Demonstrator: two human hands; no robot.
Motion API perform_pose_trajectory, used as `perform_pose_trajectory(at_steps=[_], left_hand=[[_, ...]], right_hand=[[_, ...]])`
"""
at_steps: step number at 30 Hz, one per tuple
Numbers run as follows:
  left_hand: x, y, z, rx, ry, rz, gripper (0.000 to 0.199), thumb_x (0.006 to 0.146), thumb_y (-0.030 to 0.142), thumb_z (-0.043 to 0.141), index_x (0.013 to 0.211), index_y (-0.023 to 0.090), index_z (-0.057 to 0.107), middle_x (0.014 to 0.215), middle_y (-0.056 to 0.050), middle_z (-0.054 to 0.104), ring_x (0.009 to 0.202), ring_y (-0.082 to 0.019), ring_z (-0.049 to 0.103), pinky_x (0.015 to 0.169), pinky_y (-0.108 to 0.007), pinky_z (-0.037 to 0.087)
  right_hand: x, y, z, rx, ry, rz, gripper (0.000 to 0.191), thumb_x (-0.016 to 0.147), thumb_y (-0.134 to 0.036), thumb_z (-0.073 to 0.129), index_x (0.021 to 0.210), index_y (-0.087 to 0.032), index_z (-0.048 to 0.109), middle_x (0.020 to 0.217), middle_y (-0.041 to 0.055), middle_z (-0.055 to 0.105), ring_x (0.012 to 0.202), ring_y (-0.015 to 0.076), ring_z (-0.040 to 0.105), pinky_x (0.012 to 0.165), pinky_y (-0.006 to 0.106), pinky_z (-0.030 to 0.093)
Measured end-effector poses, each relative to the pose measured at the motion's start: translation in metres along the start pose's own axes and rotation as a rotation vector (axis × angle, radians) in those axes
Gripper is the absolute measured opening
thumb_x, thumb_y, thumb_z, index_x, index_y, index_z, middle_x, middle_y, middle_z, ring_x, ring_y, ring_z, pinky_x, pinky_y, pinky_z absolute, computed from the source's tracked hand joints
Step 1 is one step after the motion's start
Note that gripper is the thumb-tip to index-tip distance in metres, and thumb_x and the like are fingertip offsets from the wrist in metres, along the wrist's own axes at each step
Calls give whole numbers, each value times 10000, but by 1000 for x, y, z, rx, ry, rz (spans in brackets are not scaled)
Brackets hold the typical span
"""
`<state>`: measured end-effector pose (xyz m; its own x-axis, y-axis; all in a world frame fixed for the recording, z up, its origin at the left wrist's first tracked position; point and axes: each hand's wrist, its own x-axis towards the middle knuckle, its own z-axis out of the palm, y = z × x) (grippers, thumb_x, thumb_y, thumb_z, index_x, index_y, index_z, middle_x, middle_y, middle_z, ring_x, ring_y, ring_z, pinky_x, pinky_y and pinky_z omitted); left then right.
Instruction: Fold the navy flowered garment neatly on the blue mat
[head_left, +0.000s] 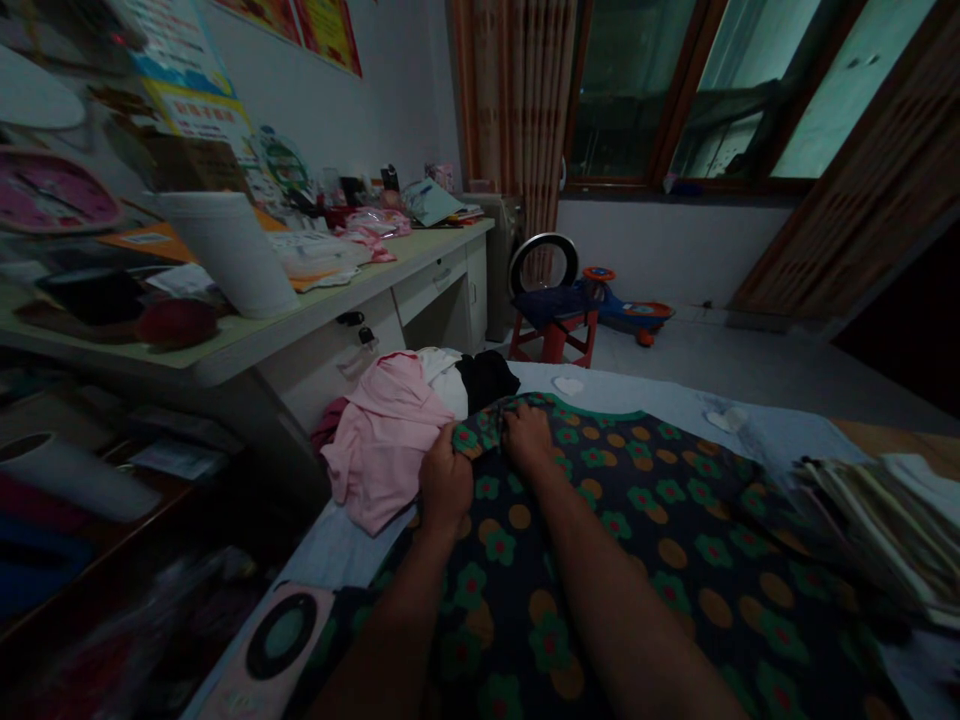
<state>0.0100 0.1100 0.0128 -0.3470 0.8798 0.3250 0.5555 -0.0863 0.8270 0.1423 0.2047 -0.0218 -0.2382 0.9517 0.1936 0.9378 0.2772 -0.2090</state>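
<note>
The room is dim, with a cool, greenish cast. The brightest area is the window (pixel 750 110) at one o'clock. Shadow swallows the shelf (pixel 82 540) at eight o'clock and the corner at three. Wide-angle stretching bends the edges, where the clock (pixel 56 192) at ten looks smeared.

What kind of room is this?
Probably a bedroom or a lived-in home room: a cluttered desk with a pink clock, curtains by the window, and a ride-on toy on the floor. Could also be a home workroom; the frame doesn't settle it.
</note>
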Motion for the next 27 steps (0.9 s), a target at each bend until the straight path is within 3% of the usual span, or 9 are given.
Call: perform_pose_trajectory(at_steps=[4,12,18,23,27], left_hand=[[4,-2,-1,-159,67,-6,384,850,144,365,1119,230,625,989,-21,703,932,-185,648,802,-282,491],[9,-3,-2,-222,83,25,363,951,281,330,1143,199,628,1111,-57,682,1046,-203,630,941,-337,486],[9,5,-6,22,111,172,290,912,245,396,989,205,673,1050,-63,629,1048,-196,597,952,-314,476],[4,10,-6,44,-17,189,294,902,205,406,1022,224,673,973,-34,679,961,-187,632,877,-303,495],[3,12,-7,101,91,166,300,888,207,422,1030,211,686,990,-55,675,961,-200,631,865,-308,492]], right_hand=[[0,4,4,42,48,-43,367,935,-223,422,1245,-176,614,1300,137,572,1225,248,472,1055,387,289],[1,6,6,103,-11,-55,482,935,-239,412,1400,-120,461,1497,134,445,1382,265,340,1126,400,189],[8,14,3,251,21,-15,385,945,-145,343,1215,-185,615,1171,82,682,1128,207,570,983,304,335],[14,18,10,302,55,26,380,969,-185,377,1271,-191,609,1195,72,668,1110,200,560,975,286,350],[16,19,11,320,28,7,339,957,-216,436,1221,-224,647,1167,65,665,1102,209,542,987,307,345]])
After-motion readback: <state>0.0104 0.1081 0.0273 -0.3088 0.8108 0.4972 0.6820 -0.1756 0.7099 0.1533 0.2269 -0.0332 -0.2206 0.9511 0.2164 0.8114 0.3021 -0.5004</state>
